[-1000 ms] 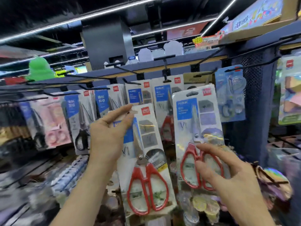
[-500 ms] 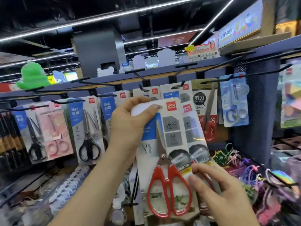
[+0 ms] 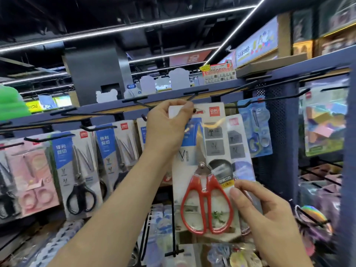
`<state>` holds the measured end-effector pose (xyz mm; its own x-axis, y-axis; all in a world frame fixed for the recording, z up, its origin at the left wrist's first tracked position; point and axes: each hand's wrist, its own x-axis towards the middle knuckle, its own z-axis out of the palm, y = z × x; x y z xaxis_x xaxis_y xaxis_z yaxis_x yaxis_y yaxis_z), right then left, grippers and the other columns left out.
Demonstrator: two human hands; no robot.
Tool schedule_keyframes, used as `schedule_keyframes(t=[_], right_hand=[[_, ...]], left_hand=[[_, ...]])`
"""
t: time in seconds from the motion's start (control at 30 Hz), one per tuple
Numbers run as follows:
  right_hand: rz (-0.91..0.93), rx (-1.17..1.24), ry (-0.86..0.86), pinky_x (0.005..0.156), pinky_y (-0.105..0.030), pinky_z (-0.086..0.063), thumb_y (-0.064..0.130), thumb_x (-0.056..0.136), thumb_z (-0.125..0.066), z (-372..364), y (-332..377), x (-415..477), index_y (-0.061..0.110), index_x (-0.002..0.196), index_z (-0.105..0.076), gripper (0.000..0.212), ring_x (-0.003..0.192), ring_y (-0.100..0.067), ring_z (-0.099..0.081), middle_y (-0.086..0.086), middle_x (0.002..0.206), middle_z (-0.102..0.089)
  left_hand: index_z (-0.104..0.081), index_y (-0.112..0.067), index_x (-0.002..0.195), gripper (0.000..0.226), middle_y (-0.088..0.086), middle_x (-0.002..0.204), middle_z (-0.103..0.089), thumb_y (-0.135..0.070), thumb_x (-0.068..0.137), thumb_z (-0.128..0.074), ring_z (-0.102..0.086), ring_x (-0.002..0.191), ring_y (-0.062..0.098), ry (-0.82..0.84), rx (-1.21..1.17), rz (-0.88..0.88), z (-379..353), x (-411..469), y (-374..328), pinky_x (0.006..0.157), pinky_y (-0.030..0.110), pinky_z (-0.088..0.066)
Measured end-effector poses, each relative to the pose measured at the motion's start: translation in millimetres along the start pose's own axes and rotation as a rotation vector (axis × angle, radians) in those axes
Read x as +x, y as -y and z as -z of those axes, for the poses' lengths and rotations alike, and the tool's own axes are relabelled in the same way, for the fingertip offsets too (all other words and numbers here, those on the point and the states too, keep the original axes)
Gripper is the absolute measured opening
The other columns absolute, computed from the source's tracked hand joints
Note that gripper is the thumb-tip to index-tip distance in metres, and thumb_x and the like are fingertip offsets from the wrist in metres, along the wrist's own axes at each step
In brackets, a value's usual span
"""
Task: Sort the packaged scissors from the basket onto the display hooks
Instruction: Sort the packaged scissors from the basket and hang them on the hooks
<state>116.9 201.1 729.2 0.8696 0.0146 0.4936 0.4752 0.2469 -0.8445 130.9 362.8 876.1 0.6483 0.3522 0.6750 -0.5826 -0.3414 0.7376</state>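
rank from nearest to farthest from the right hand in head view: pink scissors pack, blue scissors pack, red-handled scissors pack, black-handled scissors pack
1. red-handled scissors pack, held by the right hand
2. blue scissors pack, above it
3. black-handled scissors pack, left
4. pink scissors pack, far left

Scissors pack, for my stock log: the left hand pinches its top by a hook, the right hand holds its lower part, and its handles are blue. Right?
No: the head view shows red handles, not blue. The left hand does pinch the top of the pack by a hook, and the right hand holds its lower part.
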Motion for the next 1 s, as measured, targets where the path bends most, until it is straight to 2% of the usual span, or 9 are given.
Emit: schedule_keyframes(t=[0.17,0.27,0.37,0.5,0.63,0.7,0.8,0.9,1.0], right_hand=[[0.003,-0.017,0.002,0.077,-0.003,-0.047,0.040,0.065,-0.069,-2,-2,5,0.049,0.085,-0.073,0.022,0.089,0.009,-0.066,0.021,0.090,-0.074],[-0.005,-0.027,-0.002,0.084,-0.019,-0.053,0.042,0.066,-0.070,0,-8,10,0.045,0.086,-0.076,0.021,0.090,0.001,-0.069,0.014,0.091,-0.076],[0.018,-0.053,0.010,0.082,-0.021,-0.053,0.039,0.072,-0.069,2,-8,14,0.044,0.088,-0.075,0.019,0.092,0.001,-0.068,0.014,0.092,-0.075],[0.110,-0.233,-0.040,0.081,-0.005,-0.045,0.015,0.091,-0.066,15,-10,19,0.049,0.090,-0.075,0.035,0.096,0.002,-0.065,0.013,0.094,-0.070],[0.141,-0.330,-0.102,0.075,0.001,-0.042,0.000,0.092,-0.062,38,-5,16,0.049,0.091,-0.073,0.050,0.094,0.005,-0.063,0.016,0.095,-0.069],[0.098,-0.269,-0.100,0.080,-0.007,-0.050,0.002,0.091,-0.063,45,-4,15,0.051,0.101,-0.067,0.050,0.097,0.003,-0.065,0.021,0.101,-0.070],[0.012,-0.043,-0.102,0.082,-0.027,-0.059,-0.001,0.088,-0.064,52,-5,12,0.053,0.116,-0.056,0.061,0.094,-0.015,-0.072,0.003,0.103,-0.077],[-0.080,0.175,-0.038,0.079,-0.028,-0.060,0.028,0.069,-0.086,53,-3,11,0.054,0.123,-0.051,0.069,0.090,-0.015,-0.074,-0.002,0.099,-0.078],[-0.108,0.270,0.036,0.074,-0.027,-0.061,0.064,0.023,-0.094,54,-9,10,0.044,0.109,-0.072,0.091,0.088,-0.016,-0.075,-0.004,0.099,-0.078]], left_hand=[[-0.063,-0.026,0.096,0.001,-0.004,0.096,-0.072,-0.025,0.096,-0.062,-0.068,0.081,0.011,0.017,0.023,0.150,0,1,8,0.064,0.021,-0.056],[-0.044,-0.046,0.120,0.041,-0.002,0.130,-0.058,-0.019,0.095,-0.063,-0.067,0.102,0.017,0.114,0.123,0.046,9,-11,11,0.083,0.036,-0.059],[-0.043,-0.060,0.118,0.067,-0.006,0.120,-0.066,-0.005,0.089,-0.067,-0.070,0.100,0.020,0.254,0.118,-0.003,23,-40,21,0.085,0.051,-0.058],[-0.054,-0.058,0.121,0.066,-0.007,0.122,-0.067,-0.003,0.087,-0.071,-0.068,0.105,0.017,0.147,0.153,0.025,28,-46,44,0.090,0.045,-0.057],[-0.047,-0.045,0.139,0.067,-0.007,0.131,-0.063,-0.010,0.088,-0.071,-0.065,0.111,0.014,0.068,0.387,0.045,18,-17,70,0.096,0.041,-0.055],[-0.041,-0.044,0.145,0.070,-0.005,0.137,-0.059,-0.014,0.089,-0.071,-0.059,0.118,0.014,0.063,0.505,0.049,11,-4,81,0.105,0.038,-0.047],[-0.035,-0.038,0.149,0.070,-0.001,0.137,-0.058,-0.018,0.091,-0.069,-0.054,0.107,0.008,0.070,0.640,0.044,5,8,89,0.102,0.023,-0.038],[-0.033,-0.037,0.150,0.069,0.003,0.131,-0.061,-0.026,0.092,-0.068,-0.059,0.109,0.021,0.080,0.799,0.010,3,12,87,0.100,0.033,-0.043],[-0.033,-0.037,0.149,0.064,0.005,0.129,-0.054,-0.035,0.093,-0.064,-0.054,0.114,0.024,0.066,1.044,-0.027,6,3,78,0.092,0.033,-0.043]])
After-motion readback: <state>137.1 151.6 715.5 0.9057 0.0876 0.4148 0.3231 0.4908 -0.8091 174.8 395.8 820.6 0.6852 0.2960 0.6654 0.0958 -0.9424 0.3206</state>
